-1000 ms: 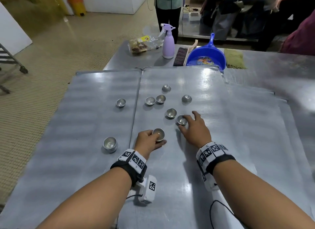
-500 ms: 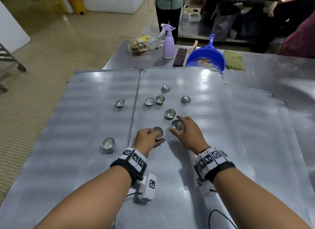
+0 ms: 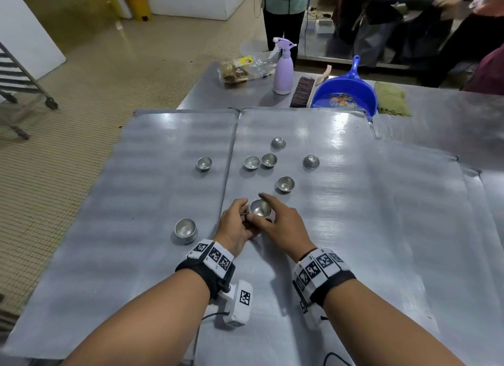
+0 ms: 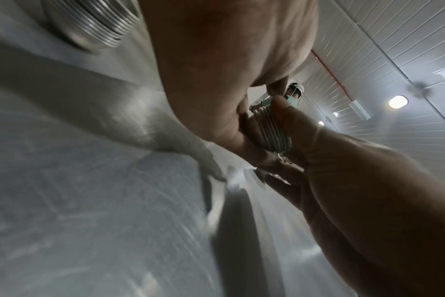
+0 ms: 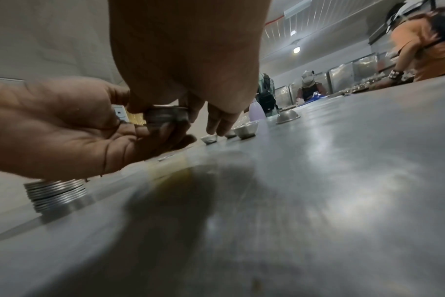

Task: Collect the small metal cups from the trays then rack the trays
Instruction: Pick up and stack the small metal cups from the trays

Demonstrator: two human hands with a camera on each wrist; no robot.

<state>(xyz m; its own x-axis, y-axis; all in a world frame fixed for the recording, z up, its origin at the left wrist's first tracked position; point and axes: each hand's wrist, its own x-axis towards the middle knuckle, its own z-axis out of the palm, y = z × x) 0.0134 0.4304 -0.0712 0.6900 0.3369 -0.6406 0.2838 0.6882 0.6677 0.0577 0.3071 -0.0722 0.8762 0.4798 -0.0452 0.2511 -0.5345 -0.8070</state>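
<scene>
Hands meet over the seam between two metal trays, both around one short stack of cups [image 3: 259,209]. The left hand [image 3: 236,228] cradles the stack from below and the left, fingers curled under it and thumb against its ribbed side; the left wrist view shows the nested rims pinched between thumb and fingers. The right hand [image 3: 282,223] comes over from the right, its index finger and thumb bent round the top cup's rim, the other fingers hanging loose toward the tray. The stack sits between the two palms, lifted just off the right tray [image 3: 381,229].

A second, taller stack [image 3: 186,229] stands on the left tray [image 3: 131,202], just left of the left hand. One single cup [image 3: 204,163] sits further up that tray. On the right tray, an upright cup [image 3: 285,183] lies just beyond the fingertips, a touching pair [image 3: 260,161] beyond it, and two upturned cups [image 3: 311,161] further out.

A spray bottle [image 3: 283,67], brush and blue dustpan [image 3: 346,93] stand on the table behind.
</scene>
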